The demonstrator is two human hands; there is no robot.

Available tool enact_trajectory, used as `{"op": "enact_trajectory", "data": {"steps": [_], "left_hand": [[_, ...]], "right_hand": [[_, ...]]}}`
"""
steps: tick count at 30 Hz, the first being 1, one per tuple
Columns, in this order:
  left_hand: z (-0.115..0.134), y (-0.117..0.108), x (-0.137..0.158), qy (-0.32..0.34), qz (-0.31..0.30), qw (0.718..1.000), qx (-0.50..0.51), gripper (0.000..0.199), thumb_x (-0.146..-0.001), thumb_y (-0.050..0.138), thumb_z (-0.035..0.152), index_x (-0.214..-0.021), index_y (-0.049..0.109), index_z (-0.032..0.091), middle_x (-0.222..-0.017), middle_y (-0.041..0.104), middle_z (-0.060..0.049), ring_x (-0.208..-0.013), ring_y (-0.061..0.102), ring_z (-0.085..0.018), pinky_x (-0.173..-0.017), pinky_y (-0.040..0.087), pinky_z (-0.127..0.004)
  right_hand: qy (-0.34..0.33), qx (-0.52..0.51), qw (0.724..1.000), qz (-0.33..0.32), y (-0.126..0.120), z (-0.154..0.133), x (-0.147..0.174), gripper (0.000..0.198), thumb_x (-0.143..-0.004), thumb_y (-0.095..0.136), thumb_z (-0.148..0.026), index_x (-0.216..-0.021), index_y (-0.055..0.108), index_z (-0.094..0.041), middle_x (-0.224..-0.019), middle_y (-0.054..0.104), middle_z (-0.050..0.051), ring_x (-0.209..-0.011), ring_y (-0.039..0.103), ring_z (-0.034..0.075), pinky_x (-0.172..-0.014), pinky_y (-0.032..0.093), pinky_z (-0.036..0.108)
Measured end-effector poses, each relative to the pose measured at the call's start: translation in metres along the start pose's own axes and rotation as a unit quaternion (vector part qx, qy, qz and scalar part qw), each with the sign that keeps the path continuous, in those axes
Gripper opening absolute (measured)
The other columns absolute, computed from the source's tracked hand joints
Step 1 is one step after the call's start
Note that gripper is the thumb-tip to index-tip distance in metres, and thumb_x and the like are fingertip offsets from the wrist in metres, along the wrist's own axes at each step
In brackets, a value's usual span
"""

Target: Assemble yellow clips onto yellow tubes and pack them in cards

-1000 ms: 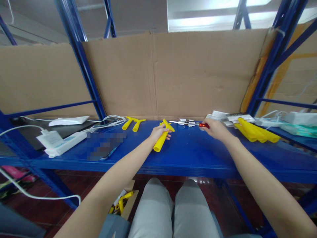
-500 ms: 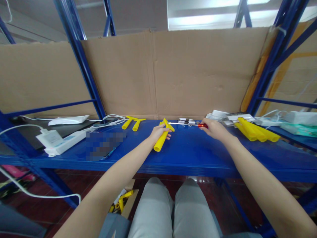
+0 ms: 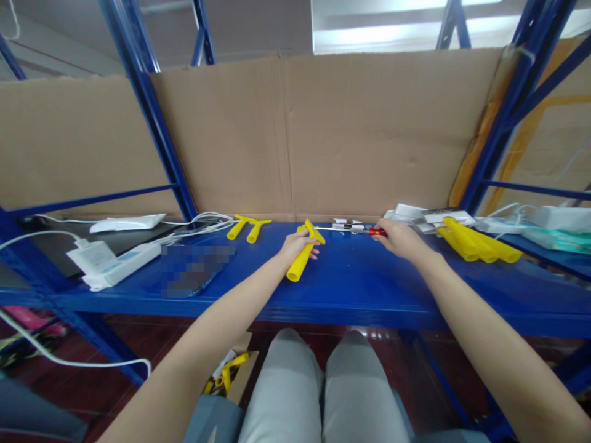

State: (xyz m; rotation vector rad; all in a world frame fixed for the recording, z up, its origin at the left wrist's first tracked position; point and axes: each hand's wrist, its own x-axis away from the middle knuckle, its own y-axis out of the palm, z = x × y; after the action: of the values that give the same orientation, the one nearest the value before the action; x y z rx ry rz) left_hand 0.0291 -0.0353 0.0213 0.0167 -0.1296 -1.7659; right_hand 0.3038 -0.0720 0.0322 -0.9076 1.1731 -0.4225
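A yellow tube is held down on the blue shelf near its middle, under the left hand, whose fingers are curled loosely over the upper part; a short yellow crosspiece sits at the far end. The tube's long axis runs from the near left up to the far right, with the open end pointed toward the person. Just beyond, a screwdriver is gripped at its red handle by the right hand, fingers closed around it; the shaft lies nearly level and points left, its tip close to the crosspiece, though contact cannot be told. The step in hand is judged to be the bringing of the tool to the joint at the tube's top. The next move would call for the tip to be lined up with the joint while the tube is kept from rolling. Two small yellow pieces lie to the left, longer yellow tubes to the right, and a white power strip at far left.
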Motion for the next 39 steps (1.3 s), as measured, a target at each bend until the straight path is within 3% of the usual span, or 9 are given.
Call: {"op": "enact_trajectory", "data": {"steps": [6,18,24,30,36,39], "left_hand": [[-0.002,0.000,-0.002,0.003,0.008,1.000,-0.010,0.071,-0.079,0.061,0.001,-0.145,0.037,0.006,-0.081,0.072,-0.010,-0.047,0.060,-0.013,-0.047,0.052,-0.025],[-0.002,-0.003,-0.001,0.078,0.027,0.988,-0.133,0.066,-0.078,0.059,0.002,-0.142,0.043,0.007,-0.084,0.069,-0.008,-0.041,0.055,-0.009,-0.037,0.045,-0.021],[-0.005,-0.010,-0.009,0.106,0.017,0.975,-0.194,0.056,-0.078,0.064,0.008,-0.133,0.055,0.013,-0.070,0.067,-0.002,-0.038,0.052,-0.008,-0.037,0.042,-0.019],[0.000,-0.015,-0.005,0.129,-0.001,0.955,-0.268,0.057,-0.079,0.063,0.008,-0.135,0.054,0.013,-0.063,0.066,0.001,-0.038,0.051,-0.008,-0.040,0.044,-0.019],[0.002,-0.019,-0.008,0.145,-0.005,0.949,-0.279,0.057,-0.079,0.060,0.008,-0.136,0.053,0.010,-0.078,0.072,-0.003,-0.037,0.047,-0.006,-0.037,0.042,-0.018],[0.001,-0.024,-0.013,0.174,-0.015,0.944,-0.279,0.050,-0.078,0.061,0.008,-0.127,0.061,0.012,-0.095,0.074,-0.007,-0.039,0.049,-0.005,-0.038,0.042,-0.018]], "right_hand": [[-0.010,0.017,1.000,-0.002,-0.001,-0.002,-0.001,0.008,-0.085,0.048,-0.020,-0.079,0.052,-0.020,-0.081,0.065,0.010,-0.075,0.059,0.022,-0.065,0.038,0.029],[0.003,-0.003,1.000,-0.030,-0.005,-0.006,0.003,0.013,-0.088,0.046,-0.024,-0.088,0.058,-0.019,-0.090,0.069,0.012,-0.082,0.062,0.024,-0.071,0.042,0.031],[0.028,-0.081,0.994,-0.073,0.000,-0.001,0.005,0.010,-0.085,0.050,-0.028,-0.082,0.056,-0.021,-0.082,0.067,0.008,-0.073,0.061,0.021,-0.065,0.042,0.029],[0.046,-0.185,0.974,-0.124,0.006,0.006,0.007,0.016,-0.082,0.050,-0.035,-0.075,0.054,-0.021,-0.071,0.063,0.004,-0.064,0.057,0.018,-0.060,0.041,0.028],[0.042,-0.249,0.958,-0.137,0.007,0.006,0.008,0.034,-0.081,0.050,-0.053,-0.074,0.055,-0.020,-0.065,0.058,0.003,-0.063,0.053,0.017,-0.059,0.041,0.029],[0.058,-0.280,0.949,-0.135,0.009,0.002,0.007,0.043,-0.077,0.051,-0.063,-0.073,0.053,-0.020,-0.064,0.056,0.002,-0.060,0.050,0.016,-0.057,0.040,0.029]]}}
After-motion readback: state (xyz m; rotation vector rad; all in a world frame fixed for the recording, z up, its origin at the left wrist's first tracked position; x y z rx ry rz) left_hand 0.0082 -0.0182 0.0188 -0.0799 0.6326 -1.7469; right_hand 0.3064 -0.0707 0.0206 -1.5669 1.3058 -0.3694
